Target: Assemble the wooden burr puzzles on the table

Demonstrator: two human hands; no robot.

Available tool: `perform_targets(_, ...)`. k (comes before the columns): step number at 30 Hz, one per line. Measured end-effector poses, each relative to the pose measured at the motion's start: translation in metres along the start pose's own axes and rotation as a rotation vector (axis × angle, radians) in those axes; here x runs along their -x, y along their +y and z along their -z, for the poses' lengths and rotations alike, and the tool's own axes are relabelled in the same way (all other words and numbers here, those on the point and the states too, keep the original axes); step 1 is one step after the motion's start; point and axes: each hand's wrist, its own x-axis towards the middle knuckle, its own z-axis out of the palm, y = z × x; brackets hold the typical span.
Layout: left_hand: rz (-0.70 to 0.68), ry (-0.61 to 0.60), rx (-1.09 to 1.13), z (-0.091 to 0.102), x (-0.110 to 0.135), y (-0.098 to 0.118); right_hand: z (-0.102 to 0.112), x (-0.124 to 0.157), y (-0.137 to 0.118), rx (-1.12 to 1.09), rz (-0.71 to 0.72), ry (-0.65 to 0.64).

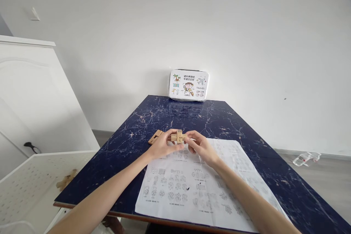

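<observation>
Both hands hold a small wooden puzzle (179, 136) of crossed blocks just above the table. My left hand (162, 144) grips its left end with fingers curled round it. My right hand (199, 146) pinches its right end. A loose notched wooden piece (155, 137) lies flat on the table just left of my left hand. Under my hands lies a white printed instruction sheet (197, 186) with rows of small diagrams.
The dark blue marbled table (274, 161) reaches to the white wall. A white tin box with cartoon travel pictures (188, 85) leans against the wall at the far edge. A white perforated panel (30, 182) and a white door stand at left. A crumpled plastic bottle (305, 158) lies on the floor at right.
</observation>
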Motion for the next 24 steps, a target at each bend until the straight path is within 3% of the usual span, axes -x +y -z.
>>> perform_targets(13, 0.142, 0.055, -0.157, 0.001, 0.001, 0.007, -0.003, 0.0, 0.012, 0.195, 0.123, 0.065)
perform_targets(24, 0.07, 0.02, -0.108, -0.001, 0.002, 0.007, -0.006, 0.005, 0.003, 0.387, 0.116, 0.042)
